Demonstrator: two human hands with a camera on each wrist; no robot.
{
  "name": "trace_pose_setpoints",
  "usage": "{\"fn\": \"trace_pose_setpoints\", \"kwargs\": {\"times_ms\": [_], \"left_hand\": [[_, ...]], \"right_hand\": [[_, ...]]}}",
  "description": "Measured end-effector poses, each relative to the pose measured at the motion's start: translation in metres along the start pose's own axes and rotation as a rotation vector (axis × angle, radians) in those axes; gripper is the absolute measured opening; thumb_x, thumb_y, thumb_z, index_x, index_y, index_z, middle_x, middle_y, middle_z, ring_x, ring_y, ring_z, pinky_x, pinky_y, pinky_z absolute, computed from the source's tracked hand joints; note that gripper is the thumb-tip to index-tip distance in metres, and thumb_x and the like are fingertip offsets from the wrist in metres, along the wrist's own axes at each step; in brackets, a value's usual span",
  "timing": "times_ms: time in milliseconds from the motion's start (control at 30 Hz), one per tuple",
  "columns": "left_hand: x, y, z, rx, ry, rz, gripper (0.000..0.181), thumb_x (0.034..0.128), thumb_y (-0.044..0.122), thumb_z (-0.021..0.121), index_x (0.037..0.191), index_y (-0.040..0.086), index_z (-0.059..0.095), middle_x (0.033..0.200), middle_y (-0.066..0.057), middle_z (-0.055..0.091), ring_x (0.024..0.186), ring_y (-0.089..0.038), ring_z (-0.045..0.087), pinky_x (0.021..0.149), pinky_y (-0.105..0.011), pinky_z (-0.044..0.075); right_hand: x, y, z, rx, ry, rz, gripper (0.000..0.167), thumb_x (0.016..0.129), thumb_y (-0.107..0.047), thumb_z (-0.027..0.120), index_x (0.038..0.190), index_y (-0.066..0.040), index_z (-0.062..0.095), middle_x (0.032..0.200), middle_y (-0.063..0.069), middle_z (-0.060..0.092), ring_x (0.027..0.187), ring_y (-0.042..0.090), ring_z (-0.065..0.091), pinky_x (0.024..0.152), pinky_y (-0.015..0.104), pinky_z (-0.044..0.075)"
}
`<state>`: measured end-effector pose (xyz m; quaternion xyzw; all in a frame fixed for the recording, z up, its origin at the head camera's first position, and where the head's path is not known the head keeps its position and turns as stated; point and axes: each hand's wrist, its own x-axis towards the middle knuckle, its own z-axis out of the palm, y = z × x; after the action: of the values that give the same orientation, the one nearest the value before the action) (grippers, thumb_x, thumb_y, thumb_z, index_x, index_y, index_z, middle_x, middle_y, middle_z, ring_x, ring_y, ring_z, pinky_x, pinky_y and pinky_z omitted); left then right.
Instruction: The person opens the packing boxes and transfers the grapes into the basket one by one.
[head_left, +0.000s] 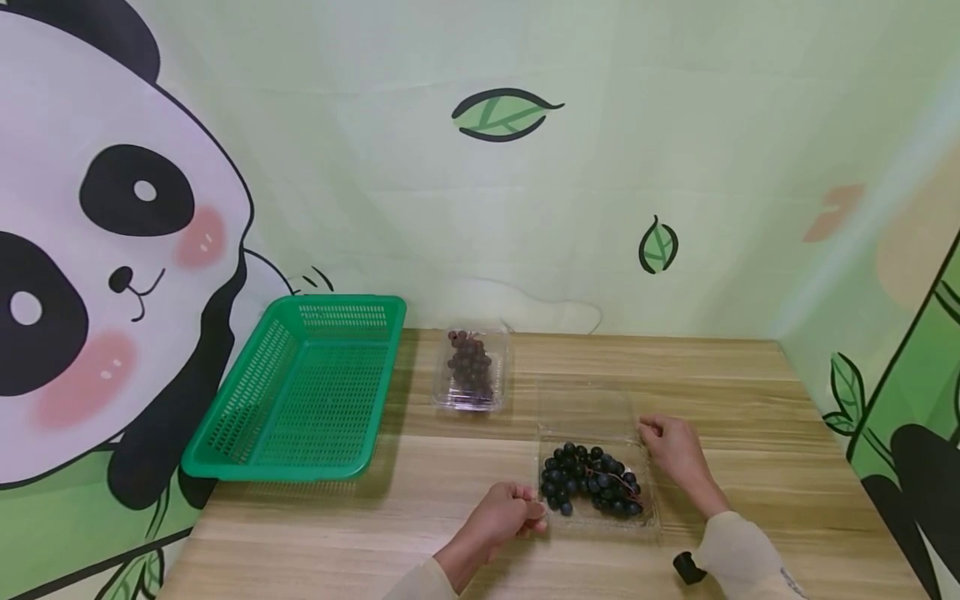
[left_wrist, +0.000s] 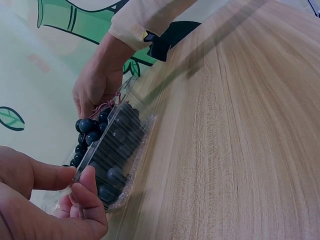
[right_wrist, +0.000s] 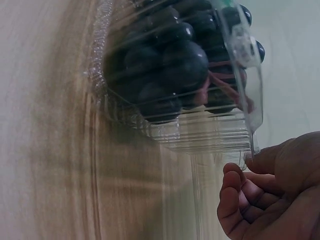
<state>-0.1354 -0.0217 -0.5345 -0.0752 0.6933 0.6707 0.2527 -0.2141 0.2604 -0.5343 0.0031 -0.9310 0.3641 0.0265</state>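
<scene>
My left grip [head_left: 504,512] pinches the near-left rim of the clear box [head_left: 592,524], thumb on one side of the plastic and a bent finger on the other. My right grip [head_left: 675,454] is at the box's far-right corner, thumb and finger closed on a thin clear edge; with plastic over plastic there, I can't say surely whether that edge is rim or lid. The black grapes [head_left: 573,475] lie inside the box, a few standing above its rim, with a reddish stem [head_left: 618,479] across the right part of the bunch. The lid [head_left: 585,408] is folded open on the box's far side. Beyond the box to its left is a clear tub [head_left: 474,407] with brownish grapes [head_left: 471,367] in it, and further left of the box sits the green basket [head_left: 300,472]. The wood-grained surface [head_left: 427,500] spreads out under and around the box.
</scene>
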Motion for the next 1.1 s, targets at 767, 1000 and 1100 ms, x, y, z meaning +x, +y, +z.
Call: {"fn": "trace_pose_setpoints", "kwargs": {"times_ms": [767,1000,1100], "left_hand": [[0.0018,-0.0033,0.001,0.006,0.007,0.008,0.018,0.0965,-0.003,0.062,0.085,0.008,0.054,0.073,-0.002,0.063,0.063,-0.008,0.061,0.057,-0.02,0.043],[0.0018,-0.0024,0.0003,0.007,0.002,-0.009,0.016,0.097,-0.002,0.062,0.086,0.007,0.054,0.073,-0.003,0.063,0.064,-0.009,0.061,0.058,-0.021,0.044],[0.0013,-0.0015,0.0,0.009,0.004,-0.016,0.014,0.0969,-0.002,0.062,0.088,0.006,0.054,0.076,-0.005,0.065,0.065,-0.01,0.062,0.058,-0.021,0.044]], "right_hand": [[0.0016,0.0031,0.0015,-0.009,-0.001,-0.022,0.028,0.099,-0.005,0.063,0.116,0.017,0.068,0.081,0.013,0.069,0.063,0.015,0.052,0.058,0.029,0.043],[0.0016,0.0032,0.0009,-0.001,-0.021,-0.013,0.029,0.101,-0.006,0.062,0.118,0.017,0.067,0.085,0.014,0.071,0.064,0.016,0.052,0.058,0.029,0.044],[0.0017,0.0025,0.0003,0.003,-0.03,-0.007,0.03,0.101,-0.006,0.062,0.119,0.017,0.066,0.085,0.014,0.071,0.063,0.016,0.052,0.057,0.029,0.044]]}}
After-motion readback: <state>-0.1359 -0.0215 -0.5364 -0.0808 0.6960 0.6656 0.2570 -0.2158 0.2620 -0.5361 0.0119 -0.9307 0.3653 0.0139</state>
